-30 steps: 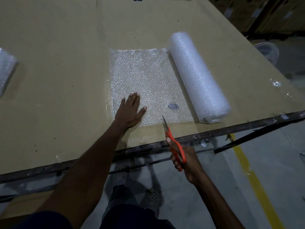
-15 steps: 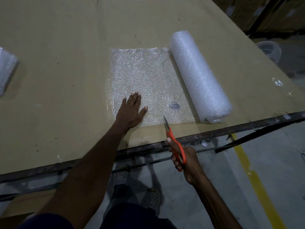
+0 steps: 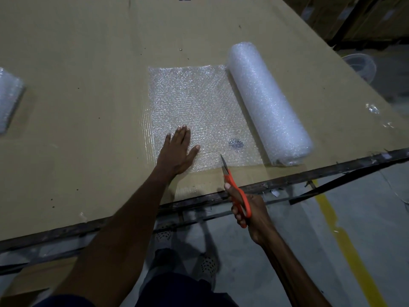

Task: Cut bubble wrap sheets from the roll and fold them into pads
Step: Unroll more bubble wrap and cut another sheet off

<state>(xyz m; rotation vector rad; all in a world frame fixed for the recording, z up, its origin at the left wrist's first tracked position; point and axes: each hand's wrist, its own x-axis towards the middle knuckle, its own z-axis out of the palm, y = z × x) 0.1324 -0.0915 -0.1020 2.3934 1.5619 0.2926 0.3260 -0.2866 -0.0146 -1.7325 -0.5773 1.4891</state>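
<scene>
Orange-handled scissors sit in my right hand, fingers curled through and around the loops, blades pointing away from me and a little left. Their tip rests right at the near edge of the sheet, and I can't tell whether the blades are parted or closed. My left hand lies flat on the sheet's near-left corner, fingers straight and slightly spread, pressing the wrap down onto the cardboard table.

The sheet is unrolled leftward from the roll, which lies to my right with its long axis running from near-right to far-left, roughly away from me. The sheet still joins the roll along that whole length, touching its left flank. So the cut line I judge I need runs parallel to the roll's axis, from the near edge up to the far edge, between my flat hand and the roll.

The right hand is the nearer one to that line, and the scissors already point almost along it, though the tip sits nearer my left hand than the roll. Left of everything, well apart at the table's edge, lies a pad of folded wrap.

My main worry is the blades drifting toward the roll and nicking its outer layer.
</scene>
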